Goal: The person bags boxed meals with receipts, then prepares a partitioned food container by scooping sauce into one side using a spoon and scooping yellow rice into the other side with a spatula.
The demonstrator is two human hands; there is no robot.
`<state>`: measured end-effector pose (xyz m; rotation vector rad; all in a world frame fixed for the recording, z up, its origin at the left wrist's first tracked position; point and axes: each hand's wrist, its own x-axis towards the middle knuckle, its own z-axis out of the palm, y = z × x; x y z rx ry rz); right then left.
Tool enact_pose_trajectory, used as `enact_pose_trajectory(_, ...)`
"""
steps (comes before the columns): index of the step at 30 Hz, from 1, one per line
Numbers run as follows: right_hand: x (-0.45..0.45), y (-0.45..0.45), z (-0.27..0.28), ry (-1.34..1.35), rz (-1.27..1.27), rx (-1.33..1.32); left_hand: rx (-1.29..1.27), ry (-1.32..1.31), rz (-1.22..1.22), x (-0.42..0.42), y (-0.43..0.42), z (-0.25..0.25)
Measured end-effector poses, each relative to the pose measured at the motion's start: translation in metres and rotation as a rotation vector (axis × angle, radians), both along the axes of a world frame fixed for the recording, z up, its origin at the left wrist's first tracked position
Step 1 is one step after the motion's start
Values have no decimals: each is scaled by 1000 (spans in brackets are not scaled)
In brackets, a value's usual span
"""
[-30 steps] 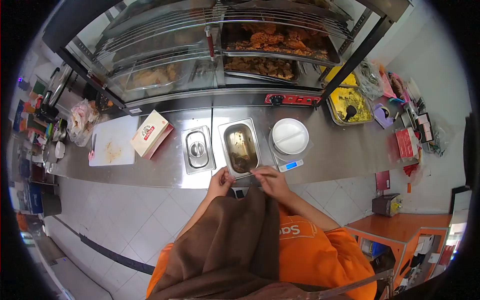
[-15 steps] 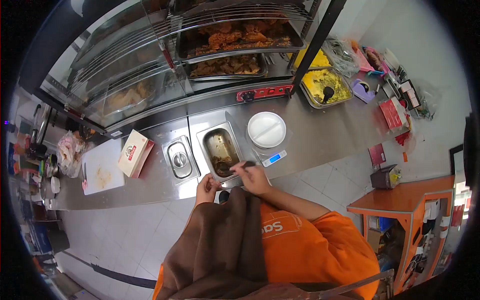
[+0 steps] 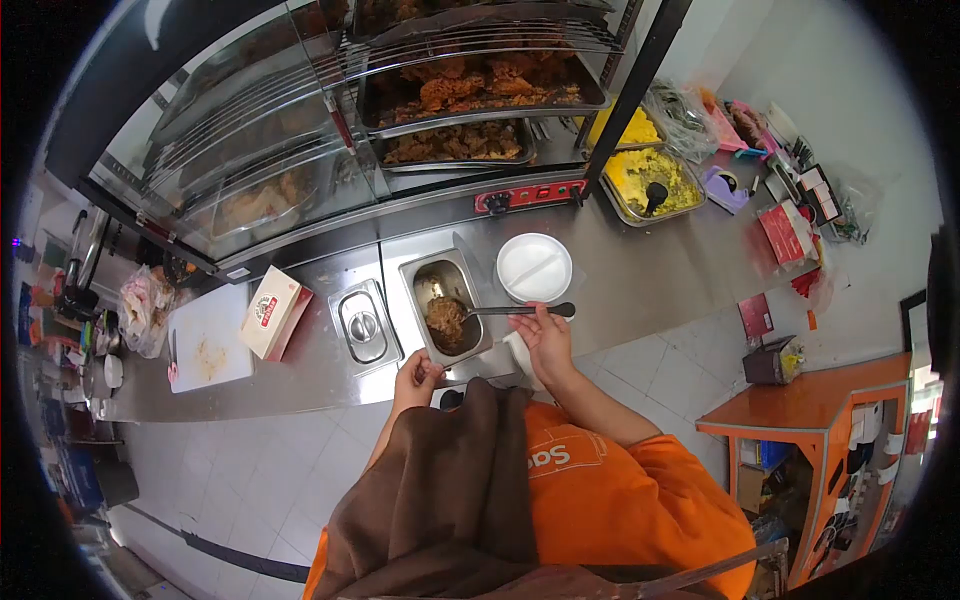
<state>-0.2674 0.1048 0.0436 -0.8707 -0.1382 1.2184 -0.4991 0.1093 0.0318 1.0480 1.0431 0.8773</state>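
One heaped scoop of brown food point(image 3: 446, 315) is up on the serving spoon point(image 3: 518, 311), with the spoon's head over the steel pan point(image 3: 432, 277). Your right hand point(image 3: 546, 345) has the spoon's dark handle pinched between thumb and fingers, hand partly closed, to the right of the pan. Your left hand point(image 3: 414, 381) is at the pan's near-left corner, fingers curled in; I can't tell whether it grips the rim or only touches it.

As for how far along you are, I'd judge you partway through: the pan is uncovered and the spoon is loaded, but the scoop hasn't been emptied anywhere outside the pan. The white round container point(image 3: 534, 267), just right of the pan, looks closed by a ridged top, though I can't be sure that's a lid. How much food lies under the spoon, I can't tell.

The steel lid point(image 3: 364, 325) sits just left of the pan on the bench point(image 3: 640, 300), off the pan. Farther left stands the printed carton point(image 3: 270, 312), then the white cutting board point(image 3: 212, 335).
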Motion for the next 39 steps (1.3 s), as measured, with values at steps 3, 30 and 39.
enact_pose_trajectory(3, 17, 2, 12, -56, -10, 25, 23, 11, 1, -1, 3, -5)
enact_pose_trajectory(30, 70, 49, 108, -1809, 63, 492, -7, 16, 14, -6, 4, 3)
enact_pose_trajectory(39, 54, 42, 94, -872, -286, 209, 1, 4, 32, -12, 2, -6)
